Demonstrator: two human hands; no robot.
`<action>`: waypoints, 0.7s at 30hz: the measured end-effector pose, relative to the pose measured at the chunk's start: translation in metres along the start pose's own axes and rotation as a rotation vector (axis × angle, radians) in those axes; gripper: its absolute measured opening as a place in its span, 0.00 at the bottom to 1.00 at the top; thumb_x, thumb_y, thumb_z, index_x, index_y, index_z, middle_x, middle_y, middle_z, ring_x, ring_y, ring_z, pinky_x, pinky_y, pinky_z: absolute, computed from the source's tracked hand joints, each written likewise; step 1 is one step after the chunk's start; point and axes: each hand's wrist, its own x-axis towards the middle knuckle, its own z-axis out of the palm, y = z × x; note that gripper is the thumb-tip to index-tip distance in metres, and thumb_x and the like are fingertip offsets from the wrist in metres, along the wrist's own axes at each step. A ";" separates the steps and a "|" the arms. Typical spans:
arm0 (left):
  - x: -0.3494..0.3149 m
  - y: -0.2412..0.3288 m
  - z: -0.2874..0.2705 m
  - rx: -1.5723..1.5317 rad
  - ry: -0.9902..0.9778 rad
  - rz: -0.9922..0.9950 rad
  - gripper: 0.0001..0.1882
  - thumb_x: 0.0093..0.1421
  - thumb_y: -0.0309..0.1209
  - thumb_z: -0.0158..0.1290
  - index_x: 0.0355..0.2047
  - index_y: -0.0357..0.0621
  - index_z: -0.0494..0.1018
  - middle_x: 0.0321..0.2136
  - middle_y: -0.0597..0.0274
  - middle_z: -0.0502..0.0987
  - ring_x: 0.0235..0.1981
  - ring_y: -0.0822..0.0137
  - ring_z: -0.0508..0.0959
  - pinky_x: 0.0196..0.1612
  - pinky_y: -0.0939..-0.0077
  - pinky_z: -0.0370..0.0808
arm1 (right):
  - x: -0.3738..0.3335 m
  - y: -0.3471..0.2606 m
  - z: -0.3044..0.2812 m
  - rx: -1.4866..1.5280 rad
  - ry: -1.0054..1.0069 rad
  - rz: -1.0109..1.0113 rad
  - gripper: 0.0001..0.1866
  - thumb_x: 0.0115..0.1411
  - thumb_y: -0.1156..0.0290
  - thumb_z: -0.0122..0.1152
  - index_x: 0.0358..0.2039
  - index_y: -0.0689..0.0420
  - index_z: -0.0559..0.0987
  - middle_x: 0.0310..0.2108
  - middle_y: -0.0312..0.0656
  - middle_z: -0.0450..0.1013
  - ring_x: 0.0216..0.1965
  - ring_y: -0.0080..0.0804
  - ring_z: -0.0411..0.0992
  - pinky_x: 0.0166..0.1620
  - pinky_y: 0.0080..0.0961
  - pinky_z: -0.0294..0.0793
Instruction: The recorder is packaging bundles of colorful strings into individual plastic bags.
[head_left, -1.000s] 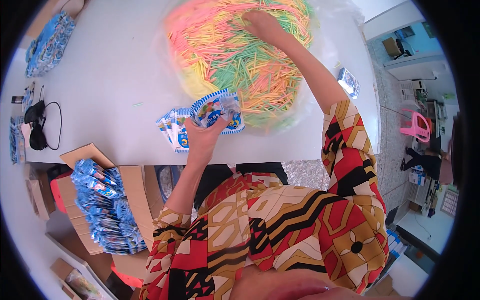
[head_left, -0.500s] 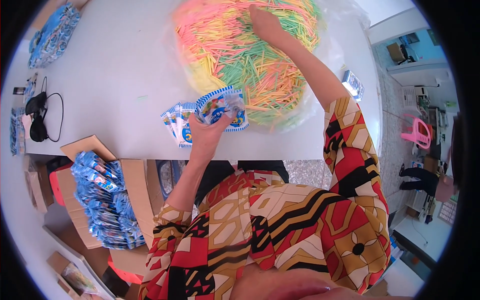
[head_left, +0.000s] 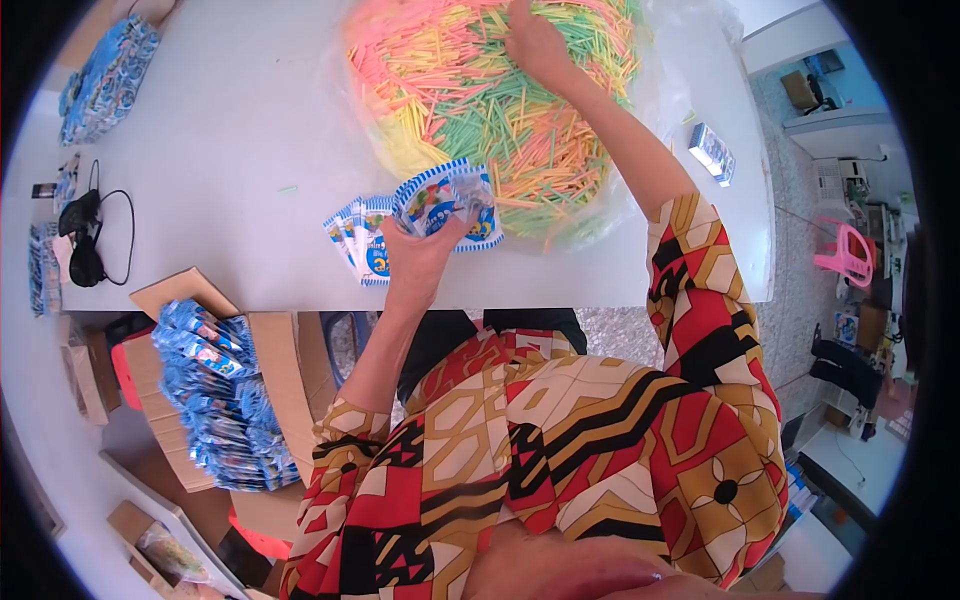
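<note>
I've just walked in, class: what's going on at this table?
A person holds a blue packet in the left hand, more packets beside it on the white table. The right hand is at a heap of pink, yellow and green sticks on clear plastic; its grip is unclear. An open cardboard box of wrapped packets stands at lower left.

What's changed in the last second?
The right hand has turned: its fingers, pointing left earlier, now point forward over the colored sticks; whether they grip any is unclear. The left hand still holds a blue-and-white packet; the fanned packets beside it stayed put.
</note>
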 end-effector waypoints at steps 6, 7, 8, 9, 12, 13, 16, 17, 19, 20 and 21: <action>0.003 -0.004 0.001 0.039 0.068 0.007 0.12 0.50 0.19 0.58 0.37 0.32 0.74 0.32 0.61 0.78 0.32 0.74 0.77 0.37 0.79 0.75 | 0.010 0.028 0.025 0.160 0.233 -0.451 0.16 0.52 0.77 0.49 0.42 0.67 0.66 0.29 0.56 0.71 0.34 0.54 0.71 0.36 0.47 0.70; 0.003 -0.004 0.002 0.036 0.117 0.015 0.12 0.49 0.20 0.59 0.36 0.32 0.75 0.31 0.61 0.78 0.32 0.75 0.77 0.37 0.79 0.74 | 0.017 0.027 0.021 0.165 0.223 -0.443 0.16 0.52 0.77 0.49 0.42 0.67 0.66 0.29 0.56 0.71 0.34 0.54 0.71 0.36 0.47 0.70; 0.003 -0.002 0.004 0.039 0.119 -0.008 0.12 0.49 0.20 0.59 0.36 0.32 0.75 0.31 0.61 0.78 0.32 0.75 0.77 0.37 0.79 0.74 | 0.025 0.030 0.020 -0.004 0.060 -0.278 0.15 0.51 0.77 0.49 0.41 0.67 0.67 0.28 0.56 0.71 0.34 0.54 0.71 0.35 0.47 0.70; 0.005 0.002 0.007 0.075 0.046 0.004 0.12 0.49 0.20 0.59 0.35 0.32 0.75 0.31 0.62 0.79 0.31 0.76 0.77 0.37 0.80 0.74 | 0.025 0.035 0.019 -0.173 -0.105 -0.112 0.15 0.50 0.77 0.50 0.40 0.67 0.68 0.27 0.56 0.72 0.33 0.54 0.71 0.35 0.47 0.70; 0.004 0.006 -0.003 0.138 0.045 0.033 0.11 0.48 0.23 0.61 0.34 0.33 0.76 0.29 0.62 0.79 0.30 0.77 0.76 0.36 0.82 0.74 | 0.017 0.016 0.030 -0.115 -0.012 -0.238 0.14 0.49 0.77 0.51 0.38 0.67 0.70 0.26 0.55 0.72 0.31 0.52 0.72 0.34 0.44 0.71; 0.004 0.005 -0.003 0.108 0.029 0.040 0.11 0.48 0.23 0.61 0.34 0.33 0.76 0.29 0.63 0.79 0.29 0.77 0.76 0.35 0.82 0.74 | 0.017 0.020 0.020 -0.124 0.056 -0.291 0.13 0.49 0.76 0.52 0.37 0.66 0.71 0.25 0.55 0.72 0.29 0.52 0.72 0.33 0.42 0.71; 0.003 0.005 -0.004 0.086 0.017 0.048 0.12 0.48 0.23 0.61 0.34 0.33 0.76 0.29 0.64 0.79 0.28 0.78 0.76 0.34 0.82 0.74 | 0.020 0.024 -0.004 -0.129 0.190 -0.393 0.12 0.48 0.76 0.53 0.35 0.66 0.73 0.24 0.54 0.73 0.27 0.51 0.72 0.31 0.40 0.72; 0.006 0.004 0.007 0.075 -0.049 0.044 0.12 0.49 0.24 0.61 0.34 0.33 0.76 0.29 0.64 0.79 0.28 0.78 0.77 0.34 0.82 0.74 | 0.013 0.047 -0.036 -0.120 0.069 -0.158 0.10 0.48 0.75 0.55 0.32 0.65 0.74 0.22 0.51 0.73 0.24 0.44 0.73 0.29 0.36 0.72; 0.004 0.003 -0.008 0.117 0.028 0.059 0.12 0.49 0.24 0.61 0.35 0.33 0.76 0.29 0.64 0.79 0.29 0.77 0.77 0.34 0.82 0.74 | 0.017 0.006 -0.033 0.017 -0.092 0.005 0.08 0.48 0.74 0.58 0.29 0.64 0.76 0.19 0.48 0.73 0.21 0.38 0.73 0.26 0.32 0.72; 0.001 0.005 -0.018 0.119 0.063 0.078 0.12 0.49 0.24 0.61 0.35 0.34 0.76 0.29 0.63 0.79 0.29 0.77 0.77 0.34 0.82 0.74 | 0.011 -0.026 -0.041 0.321 -0.154 0.075 0.08 0.48 0.73 0.60 0.27 0.64 0.76 0.17 0.44 0.72 0.19 0.31 0.72 0.24 0.28 0.71; 0.005 0.005 0.000 0.085 -0.032 0.073 0.12 0.49 0.24 0.61 0.35 0.34 0.77 0.29 0.63 0.79 0.29 0.77 0.77 0.35 0.82 0.74 | -0.006 -0.019 -0.089 0.534 -0.142 0.222 0.09 0.48 0.71 0.63 0.24 0.64 0.76 0.15 0.40 0.71 0.17 0.24 0.70 0.23 0.25 0.69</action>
